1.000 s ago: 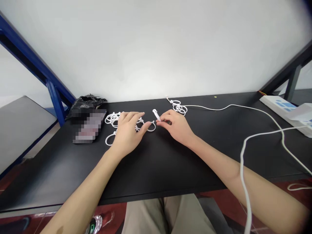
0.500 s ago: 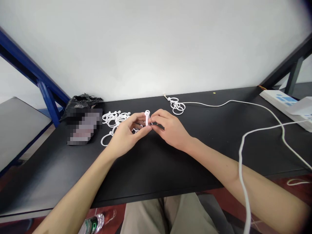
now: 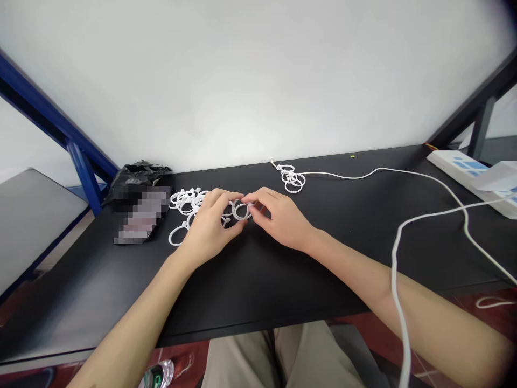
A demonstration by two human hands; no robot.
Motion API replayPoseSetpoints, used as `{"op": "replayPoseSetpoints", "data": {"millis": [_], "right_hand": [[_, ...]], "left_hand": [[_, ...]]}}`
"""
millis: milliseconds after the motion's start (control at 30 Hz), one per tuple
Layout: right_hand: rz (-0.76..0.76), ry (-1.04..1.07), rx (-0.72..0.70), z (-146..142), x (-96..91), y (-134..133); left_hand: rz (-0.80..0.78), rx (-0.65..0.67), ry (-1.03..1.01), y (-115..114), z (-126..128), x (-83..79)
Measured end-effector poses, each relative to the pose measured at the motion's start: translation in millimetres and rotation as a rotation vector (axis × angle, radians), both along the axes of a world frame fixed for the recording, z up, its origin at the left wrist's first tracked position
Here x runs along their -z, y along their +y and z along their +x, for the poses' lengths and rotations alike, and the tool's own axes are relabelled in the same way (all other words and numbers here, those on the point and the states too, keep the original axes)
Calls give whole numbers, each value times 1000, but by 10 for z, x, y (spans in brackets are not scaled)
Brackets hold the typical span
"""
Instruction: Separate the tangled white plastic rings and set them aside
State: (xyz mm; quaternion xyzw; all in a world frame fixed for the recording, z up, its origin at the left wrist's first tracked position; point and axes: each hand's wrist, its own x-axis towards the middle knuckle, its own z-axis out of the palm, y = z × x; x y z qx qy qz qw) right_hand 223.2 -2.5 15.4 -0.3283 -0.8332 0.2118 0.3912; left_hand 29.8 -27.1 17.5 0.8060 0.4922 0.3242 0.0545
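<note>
On the black table, my left hand and my right hand meet over a small white plastic ring. Fingertips of both hands pinch this ring from either side, low over the tabletop. A pile of several white rings lies just left of my left hand, with one loose ring nearer me. A small chain of linked white rings lies beyond my right hand, near the table's back edge, at the end of a white cord.
A black plastic bag and a blurred dark object lie at the left. White cables run across the right side over my right forearm. A white power strip sits far right. A bottle stands on the floor below.
Both hands lowered toward the table. The ring held upright between the fingertips half a second ago now lies flatter between them, and my left hand has come off the pile.
</note>
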Motion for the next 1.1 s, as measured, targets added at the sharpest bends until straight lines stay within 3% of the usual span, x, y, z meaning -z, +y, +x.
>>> {"op": "replayPoseSetpoints", "data": {"millis": [333,500,600,767,833,1000,1100], "right_hand": [[39,31,-13,24,-37,29],[-36,-26,10,45,-43,36],[-46,-150,123,108,-31,108],[115,-469,550,326,99,364],[160,-514,645,415,154,451],[131,-561,665,464,126,489],[155,-429,630,372,26,410]], "left_hand": [[-22,-9,-16,-12,0,-4],[-17,-44,7,-2,-3,9],[-6,-111,58,27,-25,55],[41,-200,192,82,-84,156],[34,-232,220,88,-97,177],[26,-242,228,68,-78,165],[38,-231,172,50,-42,116]]}}
